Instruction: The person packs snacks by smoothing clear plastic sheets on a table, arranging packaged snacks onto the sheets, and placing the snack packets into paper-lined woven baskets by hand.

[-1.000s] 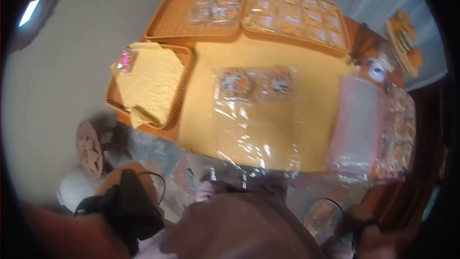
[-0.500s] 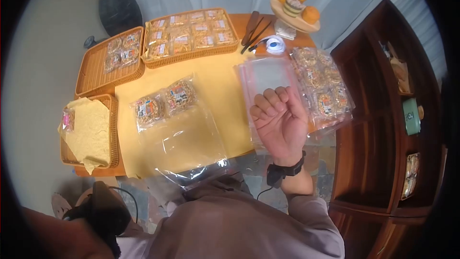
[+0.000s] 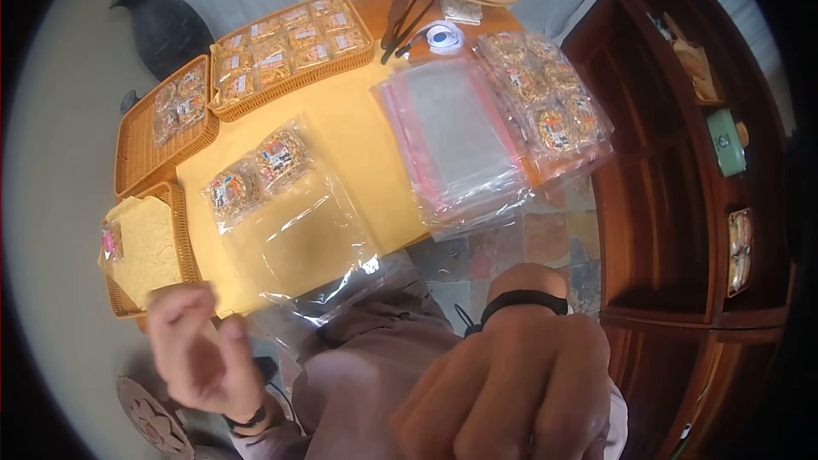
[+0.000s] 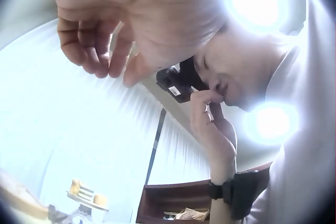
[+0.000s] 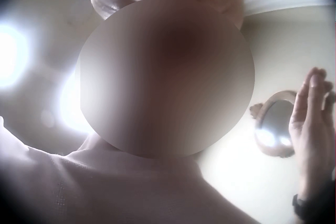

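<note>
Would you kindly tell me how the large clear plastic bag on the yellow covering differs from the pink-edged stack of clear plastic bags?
The large clear plastic bag has two round snack packs at its far end; the pink-edged stack of clear plastic bags shows none. The bag looks yellowish over the yellow covering, while the stack looks greyish white. Both extend past the near edge of the wooden table.
</note>
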`<action>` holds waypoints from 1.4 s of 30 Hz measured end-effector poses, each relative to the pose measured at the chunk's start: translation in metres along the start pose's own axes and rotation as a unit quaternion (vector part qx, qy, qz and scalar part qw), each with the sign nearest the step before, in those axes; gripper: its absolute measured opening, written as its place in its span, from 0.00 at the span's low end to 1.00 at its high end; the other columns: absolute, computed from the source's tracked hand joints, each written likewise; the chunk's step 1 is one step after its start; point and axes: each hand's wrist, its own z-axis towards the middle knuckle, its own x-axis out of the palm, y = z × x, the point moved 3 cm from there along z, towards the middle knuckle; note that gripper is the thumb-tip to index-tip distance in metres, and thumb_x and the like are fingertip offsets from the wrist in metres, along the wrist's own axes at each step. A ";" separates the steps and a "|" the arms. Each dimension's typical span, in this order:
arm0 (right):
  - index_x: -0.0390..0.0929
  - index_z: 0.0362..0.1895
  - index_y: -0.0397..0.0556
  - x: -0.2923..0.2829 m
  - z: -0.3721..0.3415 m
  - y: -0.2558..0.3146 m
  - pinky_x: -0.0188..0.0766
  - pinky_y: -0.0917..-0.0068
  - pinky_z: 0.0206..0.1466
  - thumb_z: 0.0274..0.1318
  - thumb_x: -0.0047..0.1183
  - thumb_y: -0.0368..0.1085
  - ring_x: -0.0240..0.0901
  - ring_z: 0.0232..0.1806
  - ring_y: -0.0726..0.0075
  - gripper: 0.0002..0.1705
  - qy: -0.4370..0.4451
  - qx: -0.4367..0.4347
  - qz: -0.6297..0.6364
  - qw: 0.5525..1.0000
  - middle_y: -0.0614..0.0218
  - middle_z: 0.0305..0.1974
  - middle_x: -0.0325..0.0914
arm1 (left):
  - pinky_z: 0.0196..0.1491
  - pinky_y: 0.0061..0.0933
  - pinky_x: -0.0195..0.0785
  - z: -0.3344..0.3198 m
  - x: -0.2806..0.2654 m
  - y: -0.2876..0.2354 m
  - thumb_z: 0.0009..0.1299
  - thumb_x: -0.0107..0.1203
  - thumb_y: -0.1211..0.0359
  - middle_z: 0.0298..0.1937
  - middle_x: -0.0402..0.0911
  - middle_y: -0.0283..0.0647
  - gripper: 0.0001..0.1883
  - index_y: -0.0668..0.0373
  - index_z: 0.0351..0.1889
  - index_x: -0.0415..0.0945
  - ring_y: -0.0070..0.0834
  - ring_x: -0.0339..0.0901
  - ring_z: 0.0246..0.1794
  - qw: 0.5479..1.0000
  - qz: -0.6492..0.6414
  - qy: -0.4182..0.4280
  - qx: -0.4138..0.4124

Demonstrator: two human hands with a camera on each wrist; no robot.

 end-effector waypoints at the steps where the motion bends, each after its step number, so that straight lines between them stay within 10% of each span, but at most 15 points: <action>1: 0.84 0.39 0.40 -0.010 0.003 0.008 0.74 0.69 0.43 0.70 0.60 0.39 0.72 0.31 0.61 0.13 0.002 -0.001 0.001 1.000 0.61 0.34 0.80 | 0.50 0.37 0.71 -0.001 0.005 0.001 0.63 0.65 0.78 0.44 0.81 0.51 0.11 0.70 0.43 0.82 0.41 0.77 0.43 0.999 0.004 0.037 0.009; 3: 0.69 0.35 0.50 -0.028 -0.004 0.018 0.63 0.61 0.33 0.76 0.44 0.48 0.62 0.30 0.61 0.18 0.027 0.051 -0.093 0.994 0.63 0.28 0.68 | 0.49 0.34 0.71 -0.001 0.024 -0.003 0.66 0.61 0.80 0.44 0.80 0.49 0.08 0.71 0.43 0.80 0.37 0.76 0.44 0.993 -0.038 0.112 0.007; 5: 0.66 0.32 0.52 -0.050 -0.025 0.024 0.62 0.66 0.35 0.79 0.39 0.47 0.59 0.30 0.66 0.19 -0.307 0.033 -0.034 0.950 0.69 0.27 0.63 | 0.46 0.30 0.72 -0.005 0.047 -0.001 0.62 0.62 0.83 0.42 0.82 0.47 0.10 0.70 0.42 0.82 0.34 0.79 0.41 0.984 -0.078 0.154 -0.036; 7: 0.64 0.30 0.54 -0.084 -0.039 0.028 0.59 0.70 0.37 0.81 0.33 0.45 0.55 0.30 0.71 0.21 -0.391 -0.005 0.078 0.917 0.73 0.26 0.58 | 0.42 0.28 0.75 -0.007 0.070 0.002 0.61 0.64 0.83 0.42 0.83 0.46 0.11 0.68 0.42 0.83 0.32 0.81 0.39 0.973 -0.113 0.201 -0.013; 27: 0.67 0.32 0.51 -0.109 -0.084 0.022 0.60 0.73 0.39 0.79 0.40 0.39 0.60 0.30 0.74 0.16 -0.403 0.058 -0.108 0.907 0.73 0.29 0.65 | 0.40 0.28 0.78 -0.012 0.135 -0.006 0.66 0.66 0.79 0.43 0.83 0.45 0.09 0.67 0.44 0.84 0.32 0.84 0.36 0.940 -0.194 0.278 -0.025; 31: 0.71 0.34 0.48 -0.090 -0.129 0.024 0.63 0.75 0.39 0.72 0.51 0.32 0.66 0.34 0.76 0.09 -0.385 0.199 -0.406 0.804 0.70 0.32 0.71 | 0.39 0.25 0.75 -0.037 0.103 0.033 0.66 0.65 0.80 0.41 0.83 0.43 0.09 0.66 0.43 0.84 0.29 0.81 0.34 0.955 -0.118 0.258 -0.087; 39: 0.76 0.37 0.43 -0.074 -0.202 0.059 0.65 0.81 0.40 0.65 0.56 0.21 0.69 0.36 0.81 0.04 -0.481 0.263 -0.406 0.731 0.72 0.36 0.76 | 0.42 0.24 0.73 -0.103 0.007 0.067 0.64 0.66 0.81 0.38 0.85 0.38 0.09 0.65 0.42 0.85 0.23 0.80 0.36 0.892 -0.155 0.090 -0.415; 42: 0.76 0.38 0.43 -0.080 -0.196 0.047 0.65 0.81 0.41 0.64 0.55 0.20 0.69 0.36 0.81 0.05 -0.444 0.263 -0.412 0.751 0.71 0.36 0.76 | 0.42 0.23 0.74 -0.084 0.005 0.039 0.65 0.67 0.79 0.37 0.86 0.39 0.07 0.65 0.41 0.85 0.26 0.83 0.36 0.917 -0.158 0.215 -0.298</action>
